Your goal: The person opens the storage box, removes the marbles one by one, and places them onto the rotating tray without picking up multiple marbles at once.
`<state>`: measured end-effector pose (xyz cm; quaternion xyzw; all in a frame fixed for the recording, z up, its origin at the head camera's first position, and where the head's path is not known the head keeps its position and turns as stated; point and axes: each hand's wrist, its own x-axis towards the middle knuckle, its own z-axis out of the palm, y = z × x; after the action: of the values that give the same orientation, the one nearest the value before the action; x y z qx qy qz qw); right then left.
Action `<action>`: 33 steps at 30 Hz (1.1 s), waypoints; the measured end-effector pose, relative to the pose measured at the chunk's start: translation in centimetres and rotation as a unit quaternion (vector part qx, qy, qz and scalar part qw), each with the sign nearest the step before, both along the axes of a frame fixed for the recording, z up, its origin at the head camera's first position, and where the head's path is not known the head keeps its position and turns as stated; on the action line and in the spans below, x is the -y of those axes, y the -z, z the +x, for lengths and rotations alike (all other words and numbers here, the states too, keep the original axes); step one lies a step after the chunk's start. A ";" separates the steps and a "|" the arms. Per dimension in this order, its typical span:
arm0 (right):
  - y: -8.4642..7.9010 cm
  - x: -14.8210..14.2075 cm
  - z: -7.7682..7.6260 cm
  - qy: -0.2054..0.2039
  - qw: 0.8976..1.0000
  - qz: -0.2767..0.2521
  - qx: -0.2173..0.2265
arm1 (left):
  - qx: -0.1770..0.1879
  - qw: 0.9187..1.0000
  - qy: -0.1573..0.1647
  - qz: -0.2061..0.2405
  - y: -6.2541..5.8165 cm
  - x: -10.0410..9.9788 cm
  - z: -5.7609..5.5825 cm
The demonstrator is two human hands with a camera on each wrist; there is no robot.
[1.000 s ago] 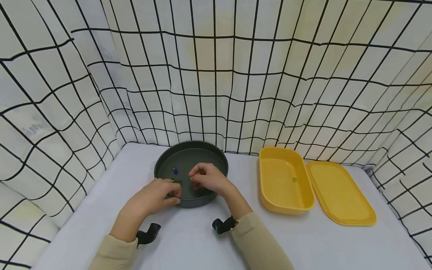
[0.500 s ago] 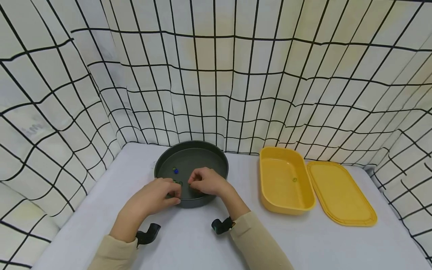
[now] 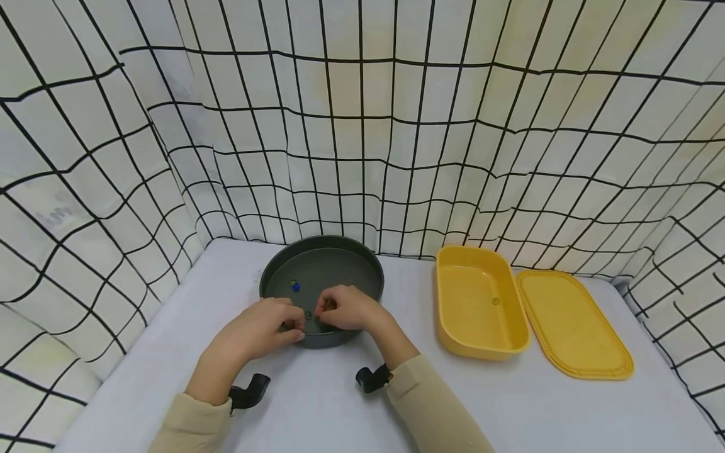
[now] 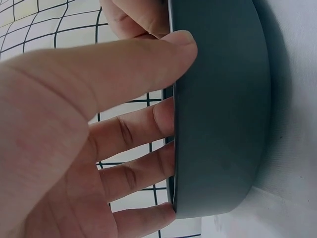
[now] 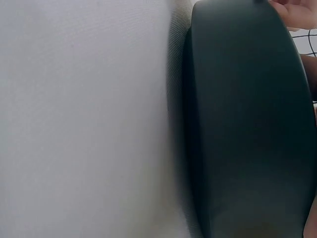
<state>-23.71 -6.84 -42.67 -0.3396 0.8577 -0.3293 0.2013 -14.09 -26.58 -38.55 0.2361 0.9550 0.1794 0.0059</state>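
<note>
A dark grey round pan (image 3: 334, 267) stands on the white table. My left hand (image 3: 262, 326) holds its near left rim; in the left wrist view the thumb (image 4: 181, 47) presses the outer wall while the other fingers reach inside. My right hand (image 3: 350, 308) is lowered into the pan's near side with bent fingers, thumb and forefinger close together at the floor. I cannot tell whether anything is pinched there. Between the hands lies a small green ring-like bead (image 3: 308, 314). Farther back in the pan sits a small blue bead (image 3: 296, 287) beside a greenish one.
To the right stands a yellow tub (image 3: 470, 314) with one small greenish bead (image 3: 495, 301) inside. Its matching yellow lid (image 3: 574, 327) lies flat beside it. A black grid net (image 3: 362, 138) over white sheeting surrounds the table's back and sides.
My right hand has lowered deeper and nearer into the pan. Several green beads seen beside the left fingers earlier have shifted; one shows now, closer to the near wall. The left hand stays put.
</note>
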 end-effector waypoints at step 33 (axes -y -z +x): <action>-3.5 -18.7 1.2 0.196 0.922 -0.324 0.086 | 0.015 1.000 -0.007 0.000 0.3 -0.2 -0.4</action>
<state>-22.53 11.87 -39.18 -0.1823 0.7328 -0.6501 0.0844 -14.47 -26.42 -38.82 0.2267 0.9565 0.1825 0.0188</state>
